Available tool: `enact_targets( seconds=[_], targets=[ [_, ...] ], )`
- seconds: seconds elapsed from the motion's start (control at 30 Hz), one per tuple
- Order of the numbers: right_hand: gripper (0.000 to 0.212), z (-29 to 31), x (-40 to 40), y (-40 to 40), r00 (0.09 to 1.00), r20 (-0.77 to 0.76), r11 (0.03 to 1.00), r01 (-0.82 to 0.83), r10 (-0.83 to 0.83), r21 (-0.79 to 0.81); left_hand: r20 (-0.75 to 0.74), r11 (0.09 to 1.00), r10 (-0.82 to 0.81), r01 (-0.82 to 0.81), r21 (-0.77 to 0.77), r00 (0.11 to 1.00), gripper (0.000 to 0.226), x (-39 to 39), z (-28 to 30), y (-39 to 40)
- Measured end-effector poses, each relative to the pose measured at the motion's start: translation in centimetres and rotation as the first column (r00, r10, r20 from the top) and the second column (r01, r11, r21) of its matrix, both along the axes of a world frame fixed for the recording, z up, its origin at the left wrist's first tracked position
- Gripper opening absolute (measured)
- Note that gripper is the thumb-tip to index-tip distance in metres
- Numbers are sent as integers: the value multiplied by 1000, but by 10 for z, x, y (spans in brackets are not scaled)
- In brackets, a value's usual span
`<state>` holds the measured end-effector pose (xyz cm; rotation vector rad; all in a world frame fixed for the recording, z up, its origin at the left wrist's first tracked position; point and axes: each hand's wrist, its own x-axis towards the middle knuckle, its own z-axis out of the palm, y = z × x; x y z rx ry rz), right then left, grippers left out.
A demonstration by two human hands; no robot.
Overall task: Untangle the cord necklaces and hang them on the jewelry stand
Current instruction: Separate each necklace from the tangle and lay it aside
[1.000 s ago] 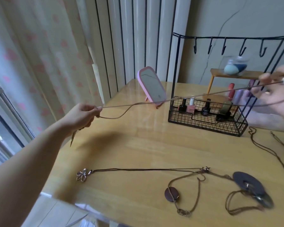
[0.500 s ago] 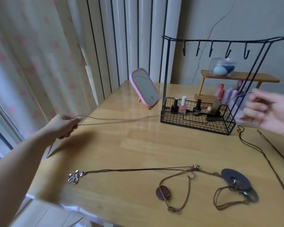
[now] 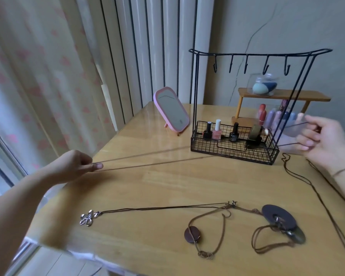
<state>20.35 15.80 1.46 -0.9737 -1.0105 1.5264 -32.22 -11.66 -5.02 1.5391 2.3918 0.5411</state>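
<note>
My left hand [image 3: 76, 166] pinches one end of a brown cord necklace [image 3: 147, 163]. Its two strands stretch taut across the table to my right hand [image 3: 319, 138], which grips the other end just right of the black wire jewelry stand [image 3: 195, 92]. The stand's hooks [image 3: 247, 65] carry nothing. On the near table lie other necklaces, joined at a knot [image 3: 231, 204]: one with a silver flower pendant [image 3: 88, 217], one with a brown oval pendant [image 3: 192, 235], one with a dark disc pendant [image 3: 279, 217]. Another dark cord [image 3: 315, 188] trails along the right side.
The stand's basket holds nail polish bottles [image 3: 217, 131]. A pink mirror [image 3: 170, 108] leans behind it at the left. A small wooden shelf [image 3: 283, 95] with a sponge jar and bottles stands at the back right. Curtains hang left; the table's near edge [image 3: 68, 250] runs by my left arm.
My left hand has dropped lower toward the table's left edge and the cord is now pulled straight in two taut strands. My right hand has lowered beside the stand's basket.
</note>
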Motion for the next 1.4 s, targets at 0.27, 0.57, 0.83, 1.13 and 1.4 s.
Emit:
enact_targets(
  seconds=[0.27, 0.57, 0.83, 1.13, 1.4],
  targets=[
    [30, 65, -93, -52, 949, 109, 873, -314, 295, 374, 259, 964, 42, 29, -263, 965, 49, 10, 27, -15],
    [11, 94, -302, -98, 875, 472, 713, -399, 108, 577, 582, 977, 156, -40, -207, 798, 29, 53, 18, -14],
    [10, 15, -339, -102, 624, 781, 533, -668, 23, 519, 529, 964, 259, -185, -190, 808, 23, 52, 9, 6],
    [15, -36, -281, -98, 54, 995, 380, -921, -86, 83, -249, 985, -149, 122, -119, 957, 11, 69, -2, 10],
    [11, -8, -129, -125, -33, 992, 418, -908, -119, 20, -672, 936, -207, -56, -348, 711, 30, 124, 33, 4]
  ],
)
